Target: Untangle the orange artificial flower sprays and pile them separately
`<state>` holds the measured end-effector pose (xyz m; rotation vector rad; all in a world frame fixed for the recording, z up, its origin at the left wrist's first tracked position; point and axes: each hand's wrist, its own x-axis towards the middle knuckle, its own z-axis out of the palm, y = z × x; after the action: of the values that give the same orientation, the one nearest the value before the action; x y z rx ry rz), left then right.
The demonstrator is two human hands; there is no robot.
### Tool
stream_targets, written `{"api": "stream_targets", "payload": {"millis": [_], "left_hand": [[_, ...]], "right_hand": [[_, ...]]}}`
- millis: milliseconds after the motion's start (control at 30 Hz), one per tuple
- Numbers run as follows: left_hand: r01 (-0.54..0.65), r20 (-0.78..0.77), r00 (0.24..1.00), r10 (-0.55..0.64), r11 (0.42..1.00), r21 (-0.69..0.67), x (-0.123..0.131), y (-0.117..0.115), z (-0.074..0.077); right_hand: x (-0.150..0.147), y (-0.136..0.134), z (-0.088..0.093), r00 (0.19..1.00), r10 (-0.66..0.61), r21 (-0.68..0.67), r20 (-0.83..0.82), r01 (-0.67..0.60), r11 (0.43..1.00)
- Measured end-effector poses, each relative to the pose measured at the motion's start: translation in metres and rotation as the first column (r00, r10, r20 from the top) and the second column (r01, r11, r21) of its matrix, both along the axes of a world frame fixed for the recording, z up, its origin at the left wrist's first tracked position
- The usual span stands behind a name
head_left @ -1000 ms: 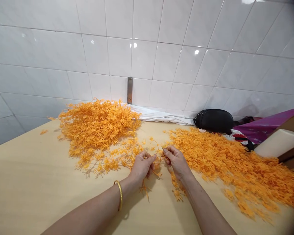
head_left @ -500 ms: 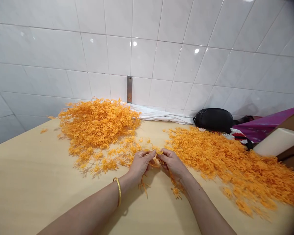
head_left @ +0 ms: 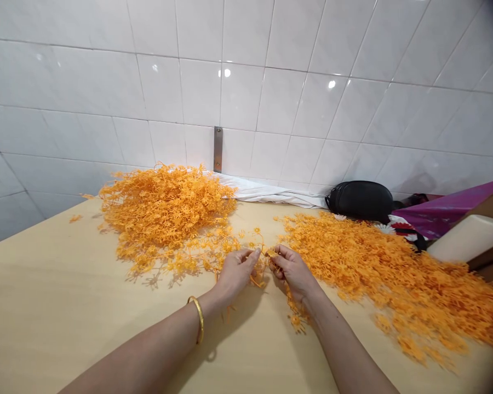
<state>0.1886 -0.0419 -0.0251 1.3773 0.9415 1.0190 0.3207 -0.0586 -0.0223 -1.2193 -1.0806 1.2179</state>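
Observation:
My left hand (head_left: 239,272), with a gold bangle (head_left: 198,320) on its wrist, pinches an orange plastic flower sprig (head_left: 257,280) between thumb and fingers. Close beside it, my right hand (head_left: 291,272) is closed on a strand of orange plastic flowers (head_left: 296,316) that dangles below the palm onto the table. The fingertips of both hands nearly meet, and small blossoms show between them. Exactly where the pieces join is too small to make out. A tall heap of orange flower sprigs (head_left: 164,213) lies beyond my left hand.
A wide pile of loose orange flowers (head_left: 373,268) spreads along the right of the table (head_left: 86,306). Behind it are a black case (head_left: 359,200), a white roll (head_left: 468,239) and purple fabric (head_left: 447,212). White cloth (head_left: 267,191) runs along the tiled wall.
My hands have drawn slightly apart at the fingertips. The sprig end that hung below my left hand has swung up and back, and the strand still hangs from my right hand.

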Motion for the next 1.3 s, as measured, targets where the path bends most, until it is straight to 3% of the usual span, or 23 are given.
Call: {"api": "stream_targets", "payload": {"millis": [200, 333, 433, 633, 767, 933, 1067, 1200, 1300], "left_hand": [[-0.096, -0.121, 0.986, 0.114, 0.984, 0.148, -0.009, 0.002, 0.004], [-0.167, -0.062, 0.980, 0.191, 0.945, 0.283, -0.015, 0.002, 0.009], [-0.191, -0.019, 0.978, 0.206, 0.932, 0.308, -0.014, 0.000, 0.009], [-0.023, 0.138, 0.990, 0.004, 0.991, 0.135, -0.004, -0.002, 0.003], [-0.019, 0.309, 0.950, 0.031, 0.999, -0.040, -0.002, 0.002, 0.001], [-0.025, 0.426, 0.895, 0.130, 0.970, -0.243, -0.003, 0.004, -0.001], [0.093, 0.542, 0.827, 0.150, 0.914, -0.395, -0.002, 0.003, 0.002], [0.211, 0.617, 0.768, 0.169, 0.844, -0.494, -0.002, 0.006, 0.017], [0.218, 0.603, 0.786, 0.136, 0.852, -0.475, 0.000, 0.010, 0.032]], "right_hand": [[0.002, 0.001, 0.002, 0.995, -0.019, -0.023, -0.099, 0.017, 1.000], [0.005, 0.001, 0.003, 0.981, -0.057, -0.054, -0.186, 0.048, 0.997], [0.005, 0.001, 0.002, 0.977, -0.005, -0.050, -0.215, -0.005, 0.999], [-0.007, -0.002, -0.004, 0.980, 0.141, 0.001, -0.138, -0.142, 0.990], [-0.012, -0.003, -0.008, 0.983, 0.170, 0.007, -0.073, -0.170, 0.985], [-0.010, -0.002, -0.010, 0.985, 0.171, 0.012, 0.008, -0.171, 0.985], [-0.010, -0.001, -0.008, 0.988, 0.153, 0.048, 0.026, -0.155, 0.987], [-0.010, 0.000, -0.006, 0.994, 0.108, 0.118, 0.009, -0.108, 0.987], [-0.011, 0.003, -0.005, 0.995, 0.104, 0.157, 0.005, -0.103, 0.982]]}}
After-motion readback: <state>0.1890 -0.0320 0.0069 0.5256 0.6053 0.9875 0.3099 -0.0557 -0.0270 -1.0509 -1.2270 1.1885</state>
